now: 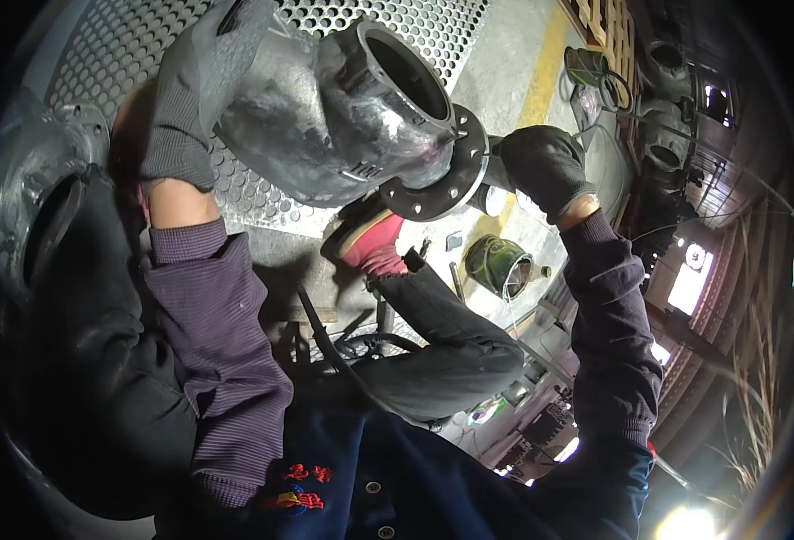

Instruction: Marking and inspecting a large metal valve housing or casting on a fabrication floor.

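Observation:
A dark grey metal valve body (325,117) lies tilted on a perforated metal plate, a round opening facing up and a bolt-holed flange (446,175) at its right end. My left hand (199,99), in a dark knit glove, grips the casting's left side, its fingertips partly hidden at the top. My right hand (545,169), gloved the same way, is closed just right of the flange, beside its outer face. A dark piece shows between that fist and the flange; I cannot make out what it is. Something pale shows under the fist.
The perforated plate (131,54) spans the upper left. Another flanged casting (32,180) stands at the far left by my leg. A green-black bucket (496,265) and another dark container (586,67) stand on the floor near a yellow line (545,72). A wooden pallet (608,27) is at top right.

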A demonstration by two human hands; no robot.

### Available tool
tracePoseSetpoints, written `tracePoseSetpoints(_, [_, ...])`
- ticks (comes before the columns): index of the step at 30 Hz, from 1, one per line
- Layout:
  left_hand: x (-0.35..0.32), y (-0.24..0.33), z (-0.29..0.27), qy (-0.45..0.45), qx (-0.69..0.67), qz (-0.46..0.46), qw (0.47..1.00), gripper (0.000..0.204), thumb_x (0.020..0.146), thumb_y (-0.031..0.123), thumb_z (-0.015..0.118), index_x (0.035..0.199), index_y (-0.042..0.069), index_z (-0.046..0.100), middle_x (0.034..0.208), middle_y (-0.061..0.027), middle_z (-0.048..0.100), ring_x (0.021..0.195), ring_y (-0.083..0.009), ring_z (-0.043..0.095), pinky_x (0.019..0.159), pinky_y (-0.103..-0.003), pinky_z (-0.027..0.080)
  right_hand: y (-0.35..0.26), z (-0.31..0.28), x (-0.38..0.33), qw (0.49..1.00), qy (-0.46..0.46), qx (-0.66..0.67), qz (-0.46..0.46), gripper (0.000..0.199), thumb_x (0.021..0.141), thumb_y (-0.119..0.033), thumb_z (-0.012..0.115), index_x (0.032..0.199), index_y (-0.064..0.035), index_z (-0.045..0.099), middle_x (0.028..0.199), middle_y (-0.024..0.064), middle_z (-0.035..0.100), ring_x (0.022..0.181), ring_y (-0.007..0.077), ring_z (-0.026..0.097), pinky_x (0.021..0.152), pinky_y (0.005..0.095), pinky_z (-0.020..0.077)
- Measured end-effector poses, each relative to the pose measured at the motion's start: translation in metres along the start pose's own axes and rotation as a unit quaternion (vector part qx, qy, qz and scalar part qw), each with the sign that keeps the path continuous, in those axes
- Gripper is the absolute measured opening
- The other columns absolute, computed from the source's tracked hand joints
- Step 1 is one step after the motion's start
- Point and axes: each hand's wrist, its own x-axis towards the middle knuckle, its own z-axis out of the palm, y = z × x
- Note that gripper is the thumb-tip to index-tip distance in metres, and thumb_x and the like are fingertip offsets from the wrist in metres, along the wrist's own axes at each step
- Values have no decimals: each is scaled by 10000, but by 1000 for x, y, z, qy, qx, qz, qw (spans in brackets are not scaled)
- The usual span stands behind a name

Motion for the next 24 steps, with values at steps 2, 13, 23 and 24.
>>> tracePoseSetpoints(2, [2,-12,9,23,-2,-25,999,421,951,295,522,1295,54,546,1183,-228,602,1065,-306,620,868,-345,483,-6,4,4,999,-15,25,-12,149,746,-140,574,826,-80,686,779,124,655,784,306,655,671,402,510])
tracePoseSetpoints(13, [-18,51,-9,17,32,16,999,373,946,339,509,1206,91,612,1043,-244,627,1001,-376,615,823,-390,489,-13,9,-14,985,133,62,-86,52,736,-151,591,741,-128,637,667,73,598,669,283,623,584,397,487])
tracePoseSetpoints(23, [-16,48,-4,25,2,52,998,428,946,379,499,1162,25,607,1107,-232,620,1072,-370,586,868,-386,481,7,8,-25,996,55,35,-58,286,736,-118,567,991,-169,688,703,57,615,639,265,613,562,412,484])
tracePoseSetpoints(24, [-16,49,-4,37,16,41,998,427,945,378,500,1166,28,607,1105,-235,620,1073,-372,585,871,-386,480,7,11,-27,996,55,34,-58,286,736,-118,567,991,-169,688,703,57,615,639,265,613,562,412,484])
